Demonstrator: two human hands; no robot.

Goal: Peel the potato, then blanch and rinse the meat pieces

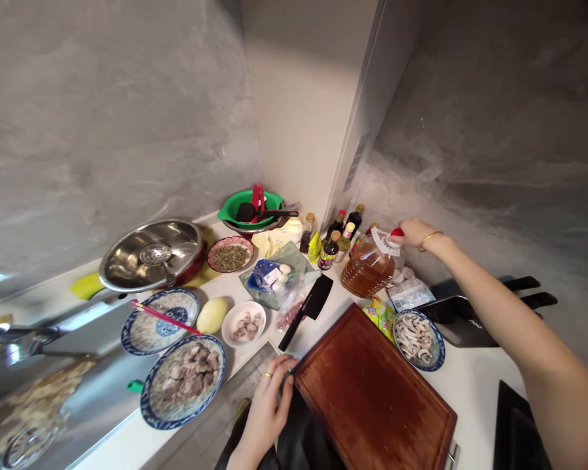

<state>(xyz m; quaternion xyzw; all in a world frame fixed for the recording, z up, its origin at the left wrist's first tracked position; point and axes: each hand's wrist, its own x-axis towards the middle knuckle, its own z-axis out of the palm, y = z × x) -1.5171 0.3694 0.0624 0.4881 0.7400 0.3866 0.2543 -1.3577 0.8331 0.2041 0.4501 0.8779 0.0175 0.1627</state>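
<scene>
My right hand (414, 232) reaches out over the counter and closes on the red cap (396, 234) at the top of a large clear oil jug (370, 267), which holds amber liquid. The jug stands against the wall. My left hand (273, 398), loosely bent with fingers apart, is at the near left corner of a brown wooden cutting board (377, 391). Its fingertips are beside or touching that corner. A black cleaver (316, 297) lies just beyond the board. Close to the jug is a blue-rimmed bowl of sliced mushrooms (418, 338).
Sauce bottles (329, 251) stand in the corner. To the left are a bowl of meat chunks (191, 375), a white bowl of meat pieces (245, 325), a peeled yellowish vegetable (212, 316), a steel basin (127, 261) and the sink (93, 405). A knife block (463, 320) stands right.
</scene>
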